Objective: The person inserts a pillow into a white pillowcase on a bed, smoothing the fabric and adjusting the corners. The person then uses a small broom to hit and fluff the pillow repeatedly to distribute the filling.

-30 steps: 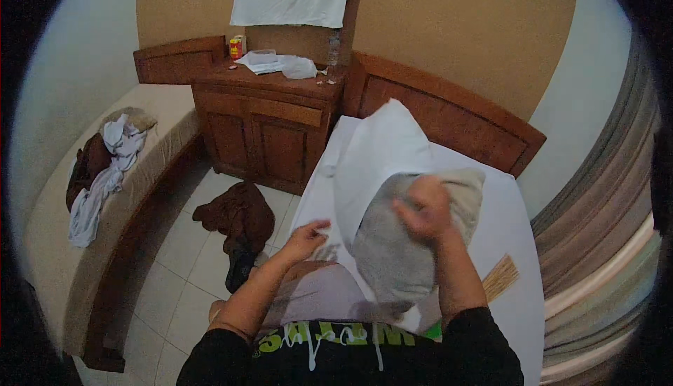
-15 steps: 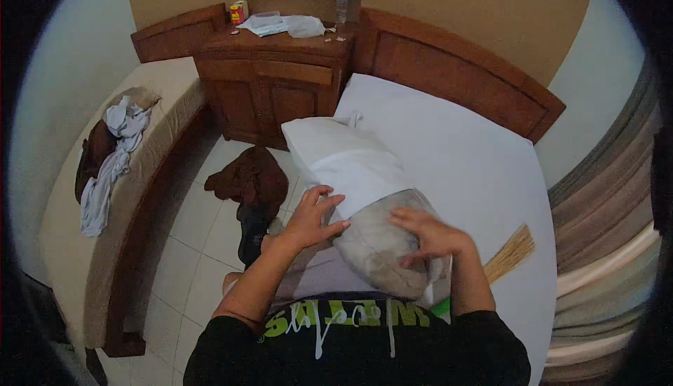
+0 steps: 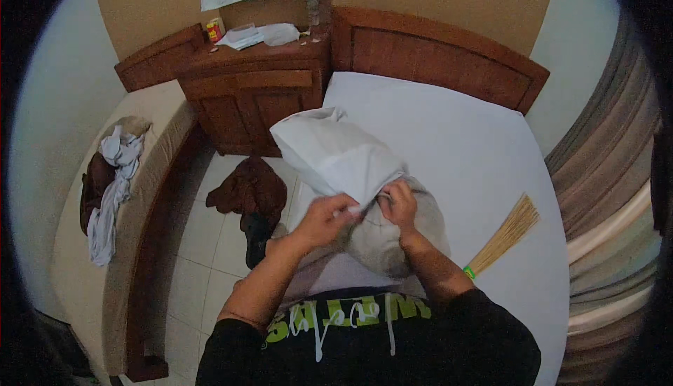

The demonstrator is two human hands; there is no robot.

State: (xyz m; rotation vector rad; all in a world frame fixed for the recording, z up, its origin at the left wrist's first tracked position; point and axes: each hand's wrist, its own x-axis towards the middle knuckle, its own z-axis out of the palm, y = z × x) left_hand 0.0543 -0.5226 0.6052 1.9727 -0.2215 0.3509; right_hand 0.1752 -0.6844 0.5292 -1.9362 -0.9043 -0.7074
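Gripping the open edge of a white pillowcase [image 3: 335,156], both hands sit at the near end of a grey pillow [image 3: 392,235]. Left hand [image 3: 324,219]: fingers curled shut, pinching the hem of the case. Right hand [image 3: 399,204]: fingers also closed on the case edge, knuckles up, just beside the left hand and resting on the pillow.

Pillow state: far part is inside the case, near part bare and grey. It lies at the near left edge of the bed [image 3: 463,140], close against the person's torso. The covered end points up-left toward the nightstand [image 3: 256,98].

Around it:
- white sheet on the mattress, wooden headboard [image 3: 442,53] behind
- stick broom [image 3: 506,232] lying on the sheet to the right of the right forearm, apart from the pillow, green band at its near end
- brown cloth heap [image 3: 249,188] on the tiled floor, left of the bed
- nightstand top carries a small red-and-yellow can [image 3: 215,30] and some white paper or cloth, can't tell which
- second bed at far left with crumpled white and dark clothes [image 3: 109,179] on it
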